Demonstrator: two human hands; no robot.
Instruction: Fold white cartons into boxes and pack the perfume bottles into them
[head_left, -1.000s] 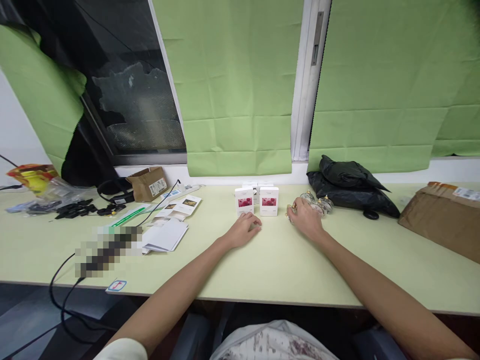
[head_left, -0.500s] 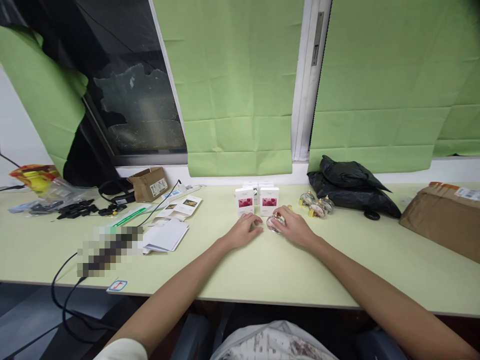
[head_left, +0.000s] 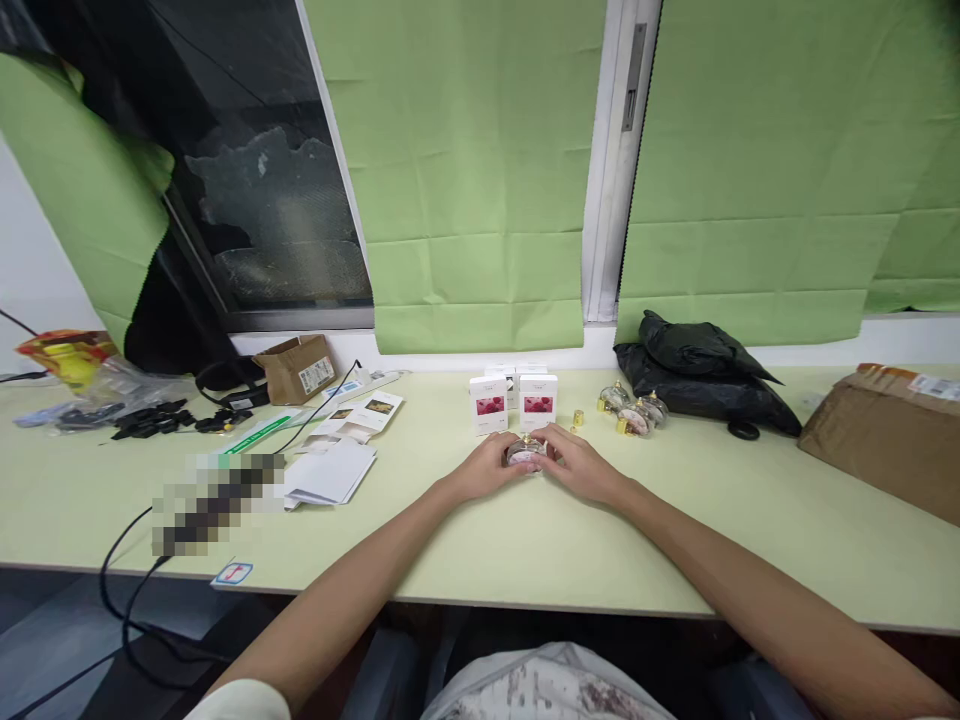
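Note:
A round glass perfume bottle (head_left: 524,453) with a gold neck stands upright between my hands at the middle of the table. My left hand (head_left: 487,468) grips its left side with curled fingers. From the right, my right hand (head_left: 580,462) closes on the other side of the same bottle. Just behind stand two white boxes with pink-red pictures, a left box (head_left: 490,404) and a right box (head_left: 538,402). A small gold cap (head_left: 577,418) sits on the table right of the boxes.
More perfume bottles (head_left: 637,414) lie to the right, before a black plastic bag (head_left: 697,380). A brown parcel (head_left: 885,435) is at far right. Folded white cartons (head_left: 334,470), a small cardboard box (head_left: 296,370), cables and black parts occupy the left. Green curtains hang behind.
The perfume bottle has moved left in my right hand and now sits between both hands. My left hand, apart from it before, has closed on it. The gold cap is now uncovered.

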